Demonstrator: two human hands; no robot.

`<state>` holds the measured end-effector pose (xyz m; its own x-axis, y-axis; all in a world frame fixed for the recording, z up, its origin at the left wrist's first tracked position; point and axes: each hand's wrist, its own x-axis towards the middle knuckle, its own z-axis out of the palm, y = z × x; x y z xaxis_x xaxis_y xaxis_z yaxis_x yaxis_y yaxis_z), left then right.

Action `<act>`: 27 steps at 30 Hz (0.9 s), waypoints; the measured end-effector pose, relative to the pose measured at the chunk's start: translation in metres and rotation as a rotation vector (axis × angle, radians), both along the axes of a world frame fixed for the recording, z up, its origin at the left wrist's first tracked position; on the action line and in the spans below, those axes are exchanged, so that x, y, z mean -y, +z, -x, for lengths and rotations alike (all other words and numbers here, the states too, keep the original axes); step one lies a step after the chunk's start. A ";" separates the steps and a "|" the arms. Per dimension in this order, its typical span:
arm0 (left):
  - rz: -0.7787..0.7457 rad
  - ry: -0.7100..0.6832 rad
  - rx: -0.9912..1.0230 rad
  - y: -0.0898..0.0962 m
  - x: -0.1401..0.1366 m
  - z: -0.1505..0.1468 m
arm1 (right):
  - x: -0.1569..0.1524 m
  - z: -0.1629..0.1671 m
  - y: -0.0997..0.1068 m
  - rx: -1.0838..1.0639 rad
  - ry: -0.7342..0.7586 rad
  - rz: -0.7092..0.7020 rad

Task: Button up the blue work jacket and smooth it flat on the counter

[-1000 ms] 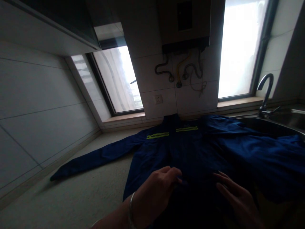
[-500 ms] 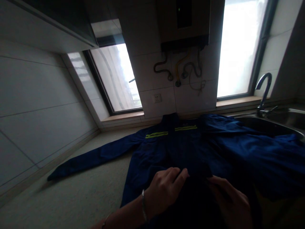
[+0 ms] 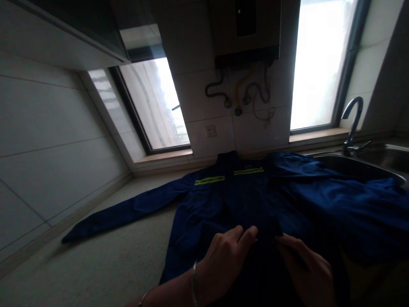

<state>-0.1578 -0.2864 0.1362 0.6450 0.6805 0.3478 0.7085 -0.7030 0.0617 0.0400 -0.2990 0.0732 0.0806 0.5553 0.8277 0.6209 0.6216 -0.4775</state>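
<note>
A dark blue work jacket (image 3: 198,213) lies spread on the counter, its collar toward the wall and yellow-green striped bands across the chest. One sleeve stretches out to the left; the other side is bunched toward the sink. My left hand (image 3: 228,256), with a bangle at the wrist, is closed on the front of the jacket near its lower middle. Just to the right, my right hand (image 3: 306,266) pinches the same dark cloth between thumb and fingers. Deep shadow hides the fabric edge between the fingertips.
The pale counter (image 3: 128,260) runs along a tiled wall. At the right stand a curved faucet (image 3: 354,121) and a metal sink (image 3: 390,166), with cloth by its rim. A water heater (image 3: 246,30) with pipes hangs above; a cabinet (image 3: 64,34) overhangs at upper left.
My two hands have drawn slightly closer together on the jacket front. The jacket lies almost as before, and the view has shifted a little.
</note>
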 end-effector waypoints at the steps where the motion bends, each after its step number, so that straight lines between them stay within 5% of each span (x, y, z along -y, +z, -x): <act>1: 0.028 -0.015 0.055 -0.003 -0.003 0.000 | 0.000 0.000 -0.001 -0.015 0.006 0.022; 10: 0.217 -0.117 0.186 -0.003 -0.006 -0.002 | 0.000 0.003 -0.004 -0.052 0.048 0.102; 17: 0.054 -0.163 0.123 -0.006 -0.010 -0.003 | 0.003 0.005 -0.004 -0.039 0.050 0.135; 27: -0.247 -0.249 -0.013 0.001 -0.006 0.002 | 0.003 0.005 0.002 0.076 0.077 0.009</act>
<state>-0.1593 -0.2799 0.1377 0.7859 0.3986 0.4727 0.5134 -0.8467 -0.1395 0.0349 -0.3023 0.0750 -0.0260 0.5647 0.8249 0.6060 0.6652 -0.4362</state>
